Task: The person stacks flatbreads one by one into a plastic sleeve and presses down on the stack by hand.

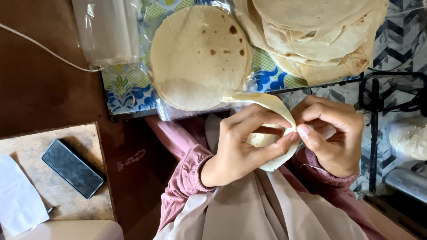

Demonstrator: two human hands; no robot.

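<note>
Left hand (242, 144): raised over the lap, thumb and fingers pinched on the near edge of a thin, pale flatbread (271, 133) that is folded over on itself. Right hand (331, 133): just beside the left, fingertips closed on the same folded edge, so both hands grip the one piece between them and their fingertips nearly touch. Folded flatbread: held in the air above the lap, its far end reaching up toward the stack behind it; whether it touches that stack cannot be told. Round stack of flatbreads (198, 55): lies flat on a patterned cloth (126, 89) of blue, green and white, partly inside clear plastic wrap (171, 113); the top one shows small brown scorch spots. Second heap of flatbreads (318, 33): larger, looser, overlapping, to the right of the round stack on the same cloth. Clear plastic bag (109, 31): lies at the upper left, its lower end resting on the cloth. Thin white cord (42, 46): runs across the brown surface at the upper left. Sleeves (184, 178): dusty pink, gathered at the wrists, above a beige garment (258, 209) covering the lap. Low tabletop (84, 138): worn, pale, at the lower left, carrying a dark phone (72, 168) lying flat and a white folded paper (18, 198) near its left edge. Black metal frame (376, 111): stands at the right on a grey zigzag-patterned floor covering (400, 26).
</note>
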